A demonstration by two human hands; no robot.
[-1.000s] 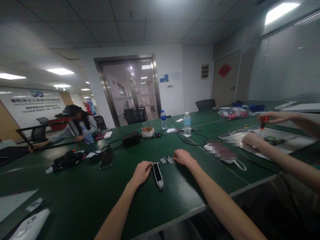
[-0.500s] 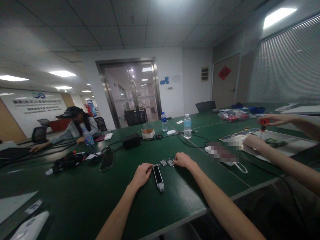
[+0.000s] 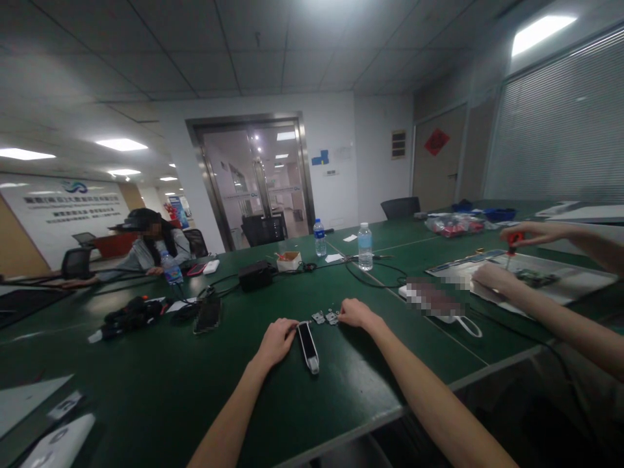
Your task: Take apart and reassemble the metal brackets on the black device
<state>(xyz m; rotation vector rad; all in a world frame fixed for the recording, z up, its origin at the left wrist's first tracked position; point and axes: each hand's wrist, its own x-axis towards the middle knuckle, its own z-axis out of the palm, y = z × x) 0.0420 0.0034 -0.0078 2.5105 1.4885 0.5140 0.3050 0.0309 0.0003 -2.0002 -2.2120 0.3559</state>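
Observation:
On the green table a slim white device [image 3: 308, 348] with a black top face lies lengthwise towards me. My left hand [image 3: 277, 341] is closed at its far left end, thumb and fingertips against it. Just beyond and to the right sit small silvery metal parts [image 3: 318, 317], with more small metal parts [image 3: 332, 317] beside them. My right hand [image 3: 359, 314] rests on the table with its fingers drawn together at the right edge of those parts. What its fingertips hold, if anything, is too small to make out.
A co-worker's hands [image 3: 494, 278] at the right use a red-handled screwdriver [image 3: 514, 240] over a circuit board. A white device with a loop [image 3: 470, 326] lies nearer. Water bottles [image 3: 365, 247], a black box [image 3: 256, 275], cables and a phone [image 3: 208, 315] surround the middle. Another person [image 3: 151, 244] sits left.
My hands and the parts before me have hardly moved. At the left, the seated person's arm and the dark item near it have shifted slightly.

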